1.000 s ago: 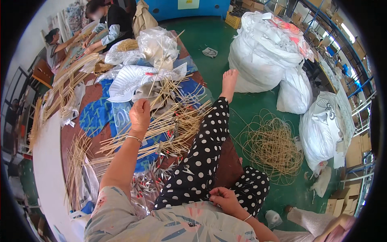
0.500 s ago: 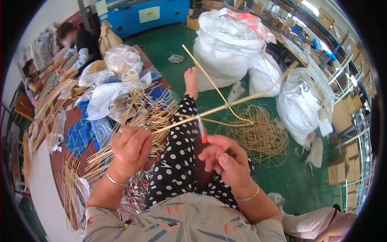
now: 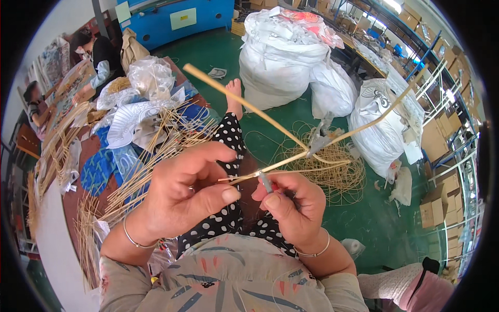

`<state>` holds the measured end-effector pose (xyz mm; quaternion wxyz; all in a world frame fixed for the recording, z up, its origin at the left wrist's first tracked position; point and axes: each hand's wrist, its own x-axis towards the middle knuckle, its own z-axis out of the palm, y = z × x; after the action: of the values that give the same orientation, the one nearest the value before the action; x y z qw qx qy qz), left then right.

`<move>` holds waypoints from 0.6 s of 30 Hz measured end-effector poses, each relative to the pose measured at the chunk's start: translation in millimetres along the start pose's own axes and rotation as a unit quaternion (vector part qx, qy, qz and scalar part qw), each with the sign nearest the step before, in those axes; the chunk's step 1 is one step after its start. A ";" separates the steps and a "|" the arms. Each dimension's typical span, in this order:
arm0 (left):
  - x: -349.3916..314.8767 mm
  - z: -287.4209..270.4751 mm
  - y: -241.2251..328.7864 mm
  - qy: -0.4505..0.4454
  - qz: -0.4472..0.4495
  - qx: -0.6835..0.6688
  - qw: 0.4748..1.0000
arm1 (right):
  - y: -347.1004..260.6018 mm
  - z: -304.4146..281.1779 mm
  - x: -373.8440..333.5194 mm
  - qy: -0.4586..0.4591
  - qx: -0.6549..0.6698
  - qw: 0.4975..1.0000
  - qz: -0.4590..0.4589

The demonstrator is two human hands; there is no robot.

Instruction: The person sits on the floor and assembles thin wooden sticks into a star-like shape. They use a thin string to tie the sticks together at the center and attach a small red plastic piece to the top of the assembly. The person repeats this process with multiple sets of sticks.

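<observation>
Thin bamboo sticks (image 3: 364, 127) are joined into a crossed piece in front of me. A long stick (image 3: 244, 104) slants to the upper left, and a grey strip (image 3: 318, 141) is at the crossing. My right hand (image 3: 297, 205) is closed, thumb against fingers, pinching a narrow greyish strip (image 3: 265, 183) at the sticks' lower end. My left hand (image 3: 182, 190) has thumb and index finger apart beside the sticks' lower tip, with no stick clearly between them. The other fingers of that hand curl partly out of sight.
Left of me, a table (image 3: 73, 208) bears a pile of sticks (image 3: 156, 156), blue cloth (image 3: 99, 174) and plastic bags (image 3: 150, 75). A coil of thin cane (image 3: 338, 182) lies on the floor before large white sacks (image 3: 275, 62). Two people sit at the far left.
My left hand has opened from a fist and moved right, near the sticks' tip. My right hand now pinches the strip, and the stick piece has turned, its long stick swinging left.
</observation>
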<state>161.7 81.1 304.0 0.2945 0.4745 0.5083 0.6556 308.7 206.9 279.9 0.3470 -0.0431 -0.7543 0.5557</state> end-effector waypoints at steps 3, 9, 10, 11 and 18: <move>7.9 8.0 15.6 -0.080 0.016 0.001 0.997 | -4.0 -0.8 -5.2 0.004 -0.007 0.999 -0.042; 1.8 17.3 19.3 -0.071 0.015 -0.023 0.997 | -8.5 -3.2 -11.0 0.006 -0.004 0.997 -0.079; -0.2 20.1 19.3 -0.047 -0.002 -0.042 0.998 | -8.4 -2.7 -11.9 0.011 -0.006 0.996 -0.085; 0.0 21.2 19.3 -0.018 0.058 0.092 0.994 | -10.0 -2.5 -12.5 0.014 0.005 0.999 -0.053; 8.7 19.2 7.0 0.056 0.371 0.486 0.789 | -13.5 5.0 -15.8 0.031 0.039 0.999 -0.004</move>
<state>176.8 93.9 314.1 -0.2694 0.6698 0.5600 0.4064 322.1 190.6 283.4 0.3735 -0.0434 -0.7212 0.5818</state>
